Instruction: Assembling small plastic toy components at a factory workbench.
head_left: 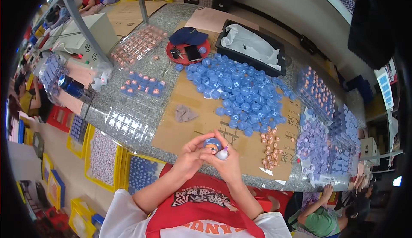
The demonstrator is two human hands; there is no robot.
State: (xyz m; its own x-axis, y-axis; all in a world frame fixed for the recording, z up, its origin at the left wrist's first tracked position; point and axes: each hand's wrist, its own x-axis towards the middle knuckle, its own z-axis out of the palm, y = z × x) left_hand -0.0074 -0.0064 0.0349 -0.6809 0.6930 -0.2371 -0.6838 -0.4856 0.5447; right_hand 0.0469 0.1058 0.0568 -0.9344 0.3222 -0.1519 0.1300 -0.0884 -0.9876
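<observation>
In front of my chest, my left hand (pixel 189 157) is closed around a small doll head with a blue cap (pixel 212 144). My right hand (pixel 228 164) meets it from the other side, its fingertips at the blue cap. A small white bottle with a purple tip (pixel 222 154) sits in the right hand's grip. Fingers hide part of both things. Beyond the hands a big heap of round blue caps (pixel 240 92) covers the cardboard (pixel 169 137). Several peach-coloured doll heads (pixel 271 148) lie loose to the right of my hands.
A crumpled grey cloth (pixel 185 113) lies on the cardboard. Behind stand a red tray (pixel 175 59) with a cap and phone, and a black bin (pixel 281 62). Clear plastic trays (pixel 122 124) lie left; purple pieces (pixel 313 143) fill the right. Yellow crates (pixel 89 160) stand below the table.
</observation>
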